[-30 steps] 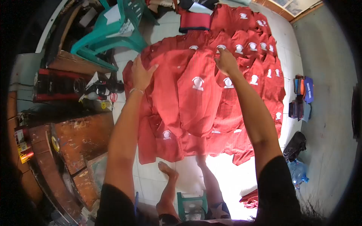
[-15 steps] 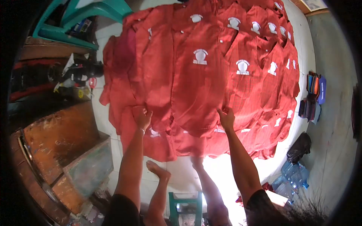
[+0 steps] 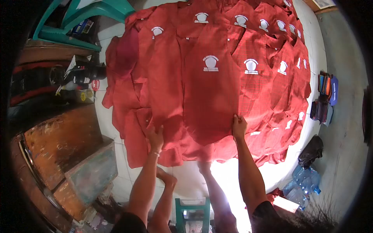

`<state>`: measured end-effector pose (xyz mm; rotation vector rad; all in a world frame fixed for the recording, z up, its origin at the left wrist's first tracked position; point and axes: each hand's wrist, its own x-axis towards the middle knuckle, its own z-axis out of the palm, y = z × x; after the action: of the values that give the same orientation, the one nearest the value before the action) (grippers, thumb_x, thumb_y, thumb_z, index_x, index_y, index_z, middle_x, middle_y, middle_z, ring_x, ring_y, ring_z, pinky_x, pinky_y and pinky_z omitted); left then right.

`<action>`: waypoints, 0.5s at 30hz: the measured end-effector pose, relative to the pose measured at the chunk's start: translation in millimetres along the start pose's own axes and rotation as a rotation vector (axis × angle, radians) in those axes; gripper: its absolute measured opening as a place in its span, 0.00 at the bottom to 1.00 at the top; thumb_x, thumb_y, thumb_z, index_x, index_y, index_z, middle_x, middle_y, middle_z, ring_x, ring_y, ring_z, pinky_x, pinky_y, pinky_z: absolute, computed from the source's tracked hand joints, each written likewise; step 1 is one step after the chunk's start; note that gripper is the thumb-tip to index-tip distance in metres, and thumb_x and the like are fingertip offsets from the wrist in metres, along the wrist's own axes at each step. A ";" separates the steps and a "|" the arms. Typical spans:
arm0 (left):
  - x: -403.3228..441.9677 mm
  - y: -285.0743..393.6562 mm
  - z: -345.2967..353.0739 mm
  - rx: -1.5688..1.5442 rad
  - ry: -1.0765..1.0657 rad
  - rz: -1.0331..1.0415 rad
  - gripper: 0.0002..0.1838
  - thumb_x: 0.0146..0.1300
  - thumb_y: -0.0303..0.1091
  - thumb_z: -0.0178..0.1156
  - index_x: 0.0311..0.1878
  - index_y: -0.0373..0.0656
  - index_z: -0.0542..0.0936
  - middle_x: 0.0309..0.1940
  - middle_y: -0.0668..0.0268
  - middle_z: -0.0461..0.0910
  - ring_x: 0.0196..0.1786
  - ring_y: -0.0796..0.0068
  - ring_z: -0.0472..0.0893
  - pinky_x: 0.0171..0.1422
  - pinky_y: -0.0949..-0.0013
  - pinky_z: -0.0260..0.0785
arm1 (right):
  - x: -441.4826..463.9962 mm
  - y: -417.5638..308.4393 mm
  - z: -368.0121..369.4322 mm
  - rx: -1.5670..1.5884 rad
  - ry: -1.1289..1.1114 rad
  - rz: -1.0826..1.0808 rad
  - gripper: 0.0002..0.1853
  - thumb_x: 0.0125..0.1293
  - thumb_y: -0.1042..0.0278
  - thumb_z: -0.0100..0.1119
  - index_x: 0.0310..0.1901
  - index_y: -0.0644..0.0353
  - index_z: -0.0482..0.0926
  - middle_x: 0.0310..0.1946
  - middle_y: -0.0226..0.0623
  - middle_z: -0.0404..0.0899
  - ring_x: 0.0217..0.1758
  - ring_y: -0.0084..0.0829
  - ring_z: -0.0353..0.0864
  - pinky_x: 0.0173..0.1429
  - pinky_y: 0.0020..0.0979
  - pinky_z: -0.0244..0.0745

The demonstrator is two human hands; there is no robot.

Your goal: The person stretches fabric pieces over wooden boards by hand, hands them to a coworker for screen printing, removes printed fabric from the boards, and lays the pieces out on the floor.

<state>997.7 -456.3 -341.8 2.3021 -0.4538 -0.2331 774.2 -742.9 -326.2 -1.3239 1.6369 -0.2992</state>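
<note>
Many red garment pieces [image 3: 167, 85], with white printed emblems and some V-shaped necklines, lie overlapping in rows. The nearest central red garment piece [image 3: 210, 105] has its emblem upright near the top and a rounded lower edge. My right hand [image 3: 239, 127] is closed on the right edge of this piece, near its lower corner. Against the cloth to the left is my left hand [image 3: 156, 140], thumb and fingers apart, close to the lower part of a neighbouring piece. The cloth under its fingertips is partly hidden.
A green plastic stool [image 3: 192, 206] stands between my legs; green plastic furniture [image 3: 89, 17] is at upper left. A wooden cabinet [image 3: 66, 143] borders the left. Clear plastic bottles [image 3: 305, 180], a black bag [image 3: 311, 151] and folded cloths [image 3: 321, 103] lie along the right wall.
The central piece has shifted slightly down and right with my right hand. My left hand has moved right and down. The piece on the left lies flatter, its emblem now showing fully.
</note>
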 end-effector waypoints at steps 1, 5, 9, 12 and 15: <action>-8.9 -20.6 7.9 0.003 0.010 0.006 0.20 0.67 0.42 0.59 0.50 0.32 0.79 0.41 0.57 0.84 0.45 0.66 0.81 0.49 0.63 0.70 | 2.4 15.8 3.8 0.008 -0.006 -0.007 0.13 0.66 0.62 0.58 0.33 0.65 0.78 0.20 0.28 0.72 0.24 0.20 0.67 0.29 0.30 0.64; -18.4 -50.0 15.1 -0.104 -0.247 -0.450 0.19 0.65 0.42 0.61 0.45 0.31 0.79 0.32 0.57 0.81 0.42 0.64 0.80 0.49 0.63 0.70 | 17.8 61.0 8.1 -0.081 -0.002 -0.114 0.15 0.66 0.59 0.58 0.34 0.67 0.78 0.19 0.35 0.74 0.24 0.26 0.71 0.30 0.34 0.67; -38.2 -54.2 1.9 0.179 -0.353 -0.303 0.24 0.64 0.43 0.60 0.54 0.33 0.73 0.39 0.54 0.78 0.44 0.60 0.79 0.53 0.61 0.70 | -9.6 47.8 0.3 -0.319 0.125 -0.279 0.17 0.65 0.59 0.57 0.40 0.68 0.78 0.28 0.47 0.80 0.33 0.42 0.81 0.41 0.42 0.75; -101.2 -67.1 -36.6 0.630 -0.136 0.224 0.31 0.60 0.45 0.60 0.60 0.35 0.66 0.49 0.47 0.75 0.51 0.47 0.76 0.60 0.51 0.67 | -38.6 91.3 -27.2 -0.507 0.153 -0.664 0.18 0.61 0.60 0.63 0.47 0.64 0.75 0.37 0.51 0.80 0.41 0.51 0.81 0.45 0.44 0.75; -182.9 -10.0 -125.2 0.578 -0.984 -0.269 0.30 0.58 0.45 0.61 0.59 0.35 0.69 0.63 0.36 0.64 0.65 0.43 0.67 0.62 0.48 0.65 | -129.4 82.0 -69.4 -0.422 -0.235 -0.147 0.21 0.58 0.60 0.64 0.47 0.67 0.78 0.43 0.54 0.79 0.50 0.53 0.78 0.57 0.44 0.72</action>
<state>869.6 -296.2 -257.1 2.6644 -0.7510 -1.5777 660.9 -626.9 -281.3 -1.7279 1.4521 0.1229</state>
